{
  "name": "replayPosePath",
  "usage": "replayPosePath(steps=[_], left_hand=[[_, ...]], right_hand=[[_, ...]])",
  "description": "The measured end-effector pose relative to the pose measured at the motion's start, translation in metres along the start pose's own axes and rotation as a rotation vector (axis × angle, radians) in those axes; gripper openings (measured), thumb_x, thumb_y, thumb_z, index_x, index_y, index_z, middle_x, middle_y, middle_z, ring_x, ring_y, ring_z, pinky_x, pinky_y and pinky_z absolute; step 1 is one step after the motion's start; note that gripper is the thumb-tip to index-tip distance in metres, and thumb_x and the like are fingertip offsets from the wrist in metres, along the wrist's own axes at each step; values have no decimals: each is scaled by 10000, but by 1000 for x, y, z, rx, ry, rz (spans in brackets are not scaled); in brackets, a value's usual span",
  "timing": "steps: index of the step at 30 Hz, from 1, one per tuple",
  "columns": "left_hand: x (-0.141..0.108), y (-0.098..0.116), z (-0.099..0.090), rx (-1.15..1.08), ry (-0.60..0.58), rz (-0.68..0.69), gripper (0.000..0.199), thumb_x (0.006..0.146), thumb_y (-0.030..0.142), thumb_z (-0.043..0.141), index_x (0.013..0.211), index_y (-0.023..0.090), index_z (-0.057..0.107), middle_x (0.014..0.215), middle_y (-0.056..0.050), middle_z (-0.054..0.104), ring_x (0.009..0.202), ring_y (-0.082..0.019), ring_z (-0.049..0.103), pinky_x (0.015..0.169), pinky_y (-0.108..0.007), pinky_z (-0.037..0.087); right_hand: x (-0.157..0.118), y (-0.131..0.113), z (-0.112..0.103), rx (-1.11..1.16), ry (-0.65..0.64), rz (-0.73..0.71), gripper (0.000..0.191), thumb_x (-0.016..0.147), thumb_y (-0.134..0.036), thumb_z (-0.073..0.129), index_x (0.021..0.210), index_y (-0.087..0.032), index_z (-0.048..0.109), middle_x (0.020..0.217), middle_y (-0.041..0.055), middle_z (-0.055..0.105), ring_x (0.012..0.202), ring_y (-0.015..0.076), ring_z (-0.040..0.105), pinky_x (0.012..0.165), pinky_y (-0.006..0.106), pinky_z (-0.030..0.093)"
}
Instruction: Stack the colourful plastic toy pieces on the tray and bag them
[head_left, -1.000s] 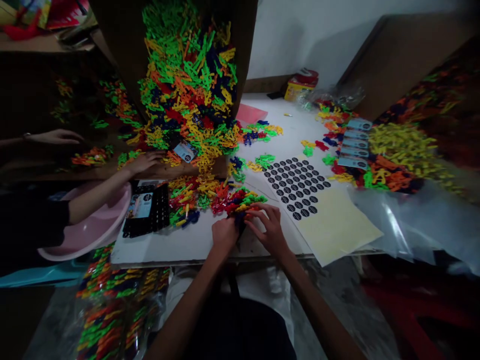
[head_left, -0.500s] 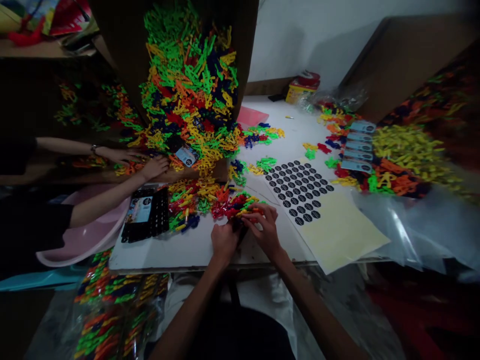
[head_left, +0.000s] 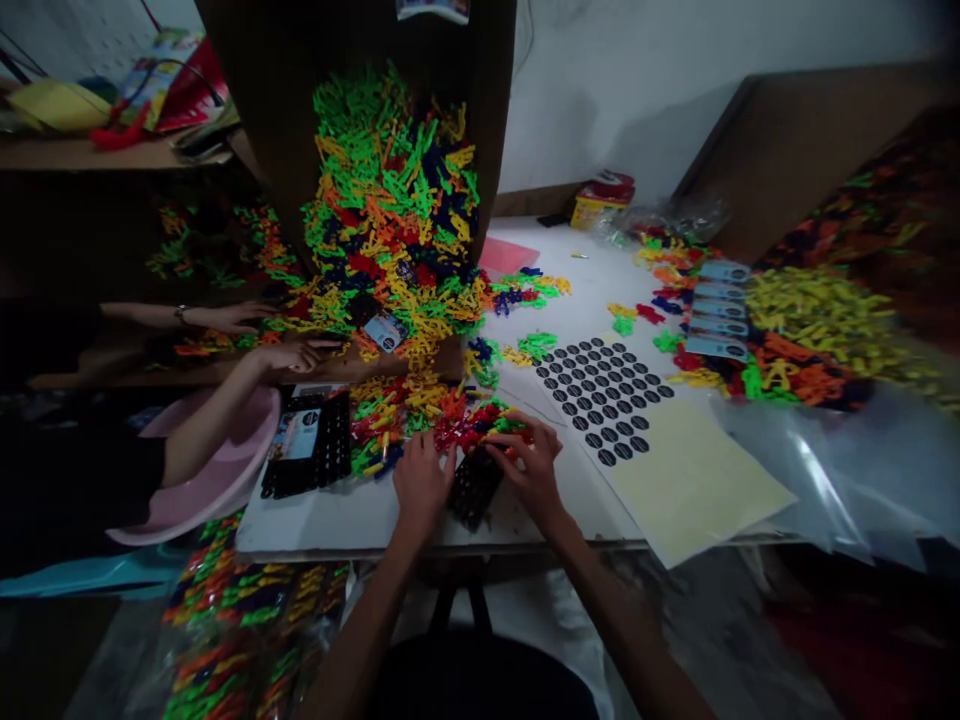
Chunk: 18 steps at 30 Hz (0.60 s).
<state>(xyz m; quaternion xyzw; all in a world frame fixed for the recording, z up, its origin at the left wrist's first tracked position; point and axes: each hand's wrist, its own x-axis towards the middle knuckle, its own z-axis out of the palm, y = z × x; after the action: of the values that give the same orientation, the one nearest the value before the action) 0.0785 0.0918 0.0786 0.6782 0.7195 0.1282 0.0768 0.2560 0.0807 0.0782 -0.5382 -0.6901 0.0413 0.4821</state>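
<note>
A black card with rows of holes (head_left: pixel 474 488) lies tilted on the white table, in front of a heap of small red plastic figures (head_left: pixel 459 425). At the card's left edge is my left hand (head_left: pixel 421 478), its thumb apart from the fingers, which reach toward the heap. My right hand (head_left: pixel 531 468) is bent over the card's upper right edge, thumb and fingertips closed on it. Some red and green figures show beside the right fingers; what lies beneath them is hidden. Left of my hands lies a stack of black perforated cards (head_left: pixel 319 445) with a blue label.
A sheet of round black stickers (head_left: pixel 705 480) lies to the right, near blue labelled cards (head_left: pixel 718 310) and yellow figures (head_left: pixel 825 310). A tall box of mixed figures (head_left: pixel 390 200) stands behind. A co-worker's hands (head_left: pixel 292 355) reach in at left above a pink basin (head_left: pixel 225 460).
My left hand has moved left off the black card, which now shows flat between my hands. The co-worker's nearer hand has shifted. The whole view has tilted up slightly.
</note>
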Motion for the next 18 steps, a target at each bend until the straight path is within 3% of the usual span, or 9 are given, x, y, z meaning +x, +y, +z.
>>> replayPosePath(steps=[4,7,10,13,16,18], left_hand=[[15,-11,6,64,8,-13,283,971,361,523,1080,126,637,1143,-157,650,1048,-274,642,810,-323,501],[18,-19,3,-101,52,26,204,997,285,465,1000,184,642,1092,-90,668,987,-213,652,839,-293,492],[18,-21,1,-145,116,55,225,998,336,474,1076,190,626,1078,-84,678,1012,-223,646,863,-305,488],[23,-16,7,-64,32,162,343,938,380,584,1209,171,594,1152,-119,667,1045,-257,641,826,-319,496],[29,-14,10,-40,-47,268,265,939,275,568,1186,193,618,1131,-101,682,991,-230,655,796,-298,492],[27,-17,-1,-81,54,264,208,944,235,541,1121,194,642,1103,-94,686,979,-220,652,800,-293,487]], right_hand=[[-15,-20,-9,7,65,96,214,959,-325,610,1159,-306,684,1256,52,617,1218,256,502,1018,450,327],[-27,-30,-18,28,74,107,171,974,-271,578,1097,-298,694,1169,29,660,1172,231,529,997,420,338],[-33,-35,-20,61,16,75,167,972,-230,573,1057,-292,703,1105,14,690,1117,216,549,983,404,343],[-35,-38,-15,92,-7,59,166,962,-206,579,1047,-276,705,1081,16,701,1087,213,563,976,404,355],[-36,-41,-13,86,-28,52,175,957,-193,584,1053,-273,707,1074,14,708,1077,211,573,971,406,362],[-38,-43,-17,80,-44,49,184,956,-183,583,1056,-276,706,1057,9,712,1062,205,585,959,399,373]])
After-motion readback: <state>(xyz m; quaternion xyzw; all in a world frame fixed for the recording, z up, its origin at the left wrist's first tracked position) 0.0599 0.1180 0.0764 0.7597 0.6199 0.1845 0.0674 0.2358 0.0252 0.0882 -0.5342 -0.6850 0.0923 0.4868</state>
